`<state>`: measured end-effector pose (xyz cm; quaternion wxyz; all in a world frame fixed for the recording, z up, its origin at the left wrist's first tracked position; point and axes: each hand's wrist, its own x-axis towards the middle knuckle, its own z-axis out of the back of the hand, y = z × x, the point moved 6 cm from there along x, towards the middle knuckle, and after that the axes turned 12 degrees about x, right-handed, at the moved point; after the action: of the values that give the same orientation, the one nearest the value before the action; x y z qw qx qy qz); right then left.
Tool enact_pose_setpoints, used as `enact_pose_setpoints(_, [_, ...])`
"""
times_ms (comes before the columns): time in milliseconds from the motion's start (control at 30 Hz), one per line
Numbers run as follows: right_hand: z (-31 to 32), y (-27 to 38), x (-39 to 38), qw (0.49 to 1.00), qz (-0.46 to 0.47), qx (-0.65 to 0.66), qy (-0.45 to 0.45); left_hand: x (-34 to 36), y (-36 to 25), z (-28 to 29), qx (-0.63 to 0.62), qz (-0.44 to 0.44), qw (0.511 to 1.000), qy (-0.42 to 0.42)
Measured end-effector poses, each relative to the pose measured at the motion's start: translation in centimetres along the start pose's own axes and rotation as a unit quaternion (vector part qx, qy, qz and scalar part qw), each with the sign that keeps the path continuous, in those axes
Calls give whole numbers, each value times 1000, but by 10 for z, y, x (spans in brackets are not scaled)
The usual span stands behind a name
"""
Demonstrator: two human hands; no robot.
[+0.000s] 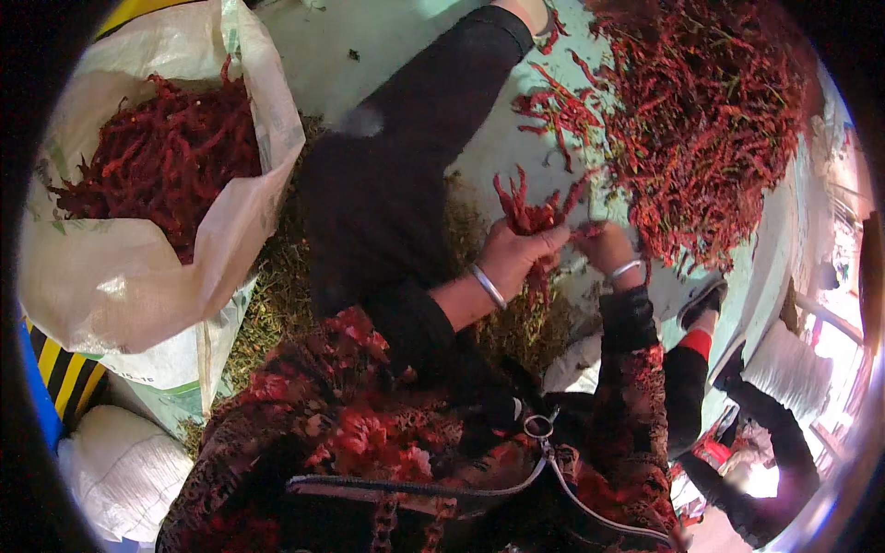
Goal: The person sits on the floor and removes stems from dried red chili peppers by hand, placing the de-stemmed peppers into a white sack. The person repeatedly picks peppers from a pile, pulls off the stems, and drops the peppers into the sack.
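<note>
A bunch of dried red chili peppers (527,212) sticks up out of my left hand (516,263), whose fingers are closed round it. Just beside it, my right hand (606,247) pinches at a red chili pepper (583,234) next to the bunch. Its fingertips are partly hidden. Both wrists wear a silver bangle. Beyond my right hand lies a large heap of dried red chili peppers (710,129) mixed with stems. Several loose chili peppers (562,106) are scattered at the heap's left edge.
At the left stands an open white woven sack (230,249) part filled with red chili peppers (175,157). Stem scraps (277,304) litter the pale floor sheet (336,37) beside my outstretched leg (396,138). A stuffed white sack (129,470) sits at lower left. Another person's dark-clothed limbs (784,442) show at lower right.
</note>
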<state>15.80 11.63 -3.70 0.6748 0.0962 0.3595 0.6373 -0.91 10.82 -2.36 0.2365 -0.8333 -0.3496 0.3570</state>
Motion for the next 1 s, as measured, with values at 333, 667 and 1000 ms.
enact_pose_setpoints(333, [17, 9, 139, 977, 74, -12, -199, 6, -9, 18, 98, -36, 989, -101])
enact_pose_setpoints(667, [63, -7, -3, 925, 14, 301, -232, 15, 8, 13, 85, -92, 987, -105])
enact_pose_setpoints(1000, [21, 55, -58, 887, -15, 421, -188, 1, 12, -17, 223, -79, 971, 30])
